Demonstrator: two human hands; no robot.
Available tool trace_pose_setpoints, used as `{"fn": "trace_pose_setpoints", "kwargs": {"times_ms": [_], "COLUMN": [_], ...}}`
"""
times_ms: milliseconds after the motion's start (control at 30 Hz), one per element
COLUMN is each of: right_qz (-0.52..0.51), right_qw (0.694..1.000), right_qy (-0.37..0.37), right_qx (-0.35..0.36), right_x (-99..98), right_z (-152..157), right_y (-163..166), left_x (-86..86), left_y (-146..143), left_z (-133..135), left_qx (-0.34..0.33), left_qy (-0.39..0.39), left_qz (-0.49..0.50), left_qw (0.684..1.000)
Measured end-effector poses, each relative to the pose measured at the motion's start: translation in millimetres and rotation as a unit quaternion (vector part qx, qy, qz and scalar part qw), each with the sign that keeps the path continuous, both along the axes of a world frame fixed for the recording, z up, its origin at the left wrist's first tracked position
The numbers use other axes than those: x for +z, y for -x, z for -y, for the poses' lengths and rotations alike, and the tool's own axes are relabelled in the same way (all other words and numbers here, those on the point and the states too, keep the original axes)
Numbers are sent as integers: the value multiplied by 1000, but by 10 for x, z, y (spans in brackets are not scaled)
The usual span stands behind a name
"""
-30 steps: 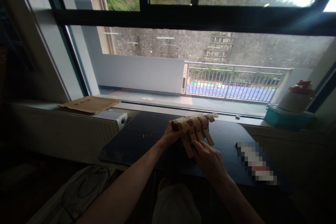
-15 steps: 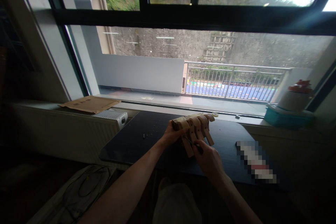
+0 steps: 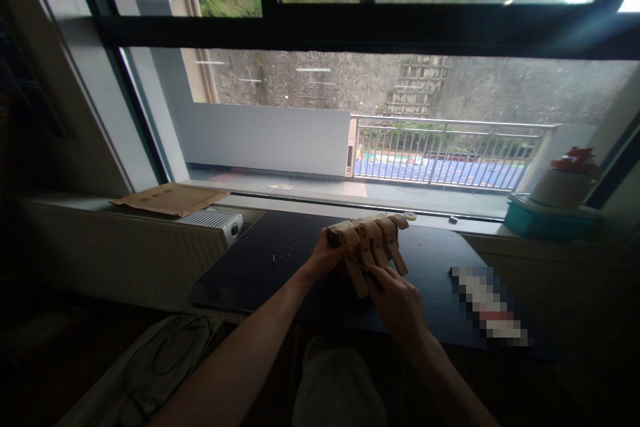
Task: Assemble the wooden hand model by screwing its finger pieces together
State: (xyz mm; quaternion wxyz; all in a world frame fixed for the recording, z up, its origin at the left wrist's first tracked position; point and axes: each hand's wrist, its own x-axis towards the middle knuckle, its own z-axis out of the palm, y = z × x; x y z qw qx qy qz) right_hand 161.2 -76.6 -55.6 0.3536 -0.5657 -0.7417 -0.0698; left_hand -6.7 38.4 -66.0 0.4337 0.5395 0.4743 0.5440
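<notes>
The left hand (image 3: 326, 257) closes its grip around the left end of a wooden model hand (image 3: 369, 240), holding it just above the dark desk (image 3: 260, 267) near the centre of the view. The right hand (image 3: 397, 297), at about five o'clock from the model, pinches a thin dark tool (image 3: 373, 277) against the lower wooden fingers; what kind of tool it is cannot be told. Small bits (image 3: 280, 256) lie on the desk at nine o'clock from the model. A teal container (image 3: 545, 223) sits on the sill at three o'clock, a cardboard sheet (image 3: 170, 198) at ten o'clock.
</notes>
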Motion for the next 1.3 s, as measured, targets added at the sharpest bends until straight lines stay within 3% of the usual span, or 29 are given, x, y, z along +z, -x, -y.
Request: {"fn": "trace_pose_setpoints", "kwargs": {"times_ms": [233, 567, 833, 1000, 1300], "right_qz": [-54, 152, 33, 33, 138], "right_qw": [996, 988, 998, 998, 990], "right_qy": [68, 0, 46, 58, -20], "right_qx": [-28, -2, -23, -20, 28], "right_x": [40, 95, 52, 31, 99], "right_z": [5, 52, 25, 3, 48], "right_y": [16, -41, -1, -7, 15], "left_x": [-15, 19, 51, 62, -43], "left_y": [3, -14, -18, -18, 13], "left_z": [-16, 15, 34, 53, -25], "left_qx": [1, 0, 1, -1, 0], "left_qy": [-2, -4, -2, 1, -15], "left_qz": [18, 19, 12, 20, 36], "left_qw": [1000, 1000, 1000, 1000, 999]}}
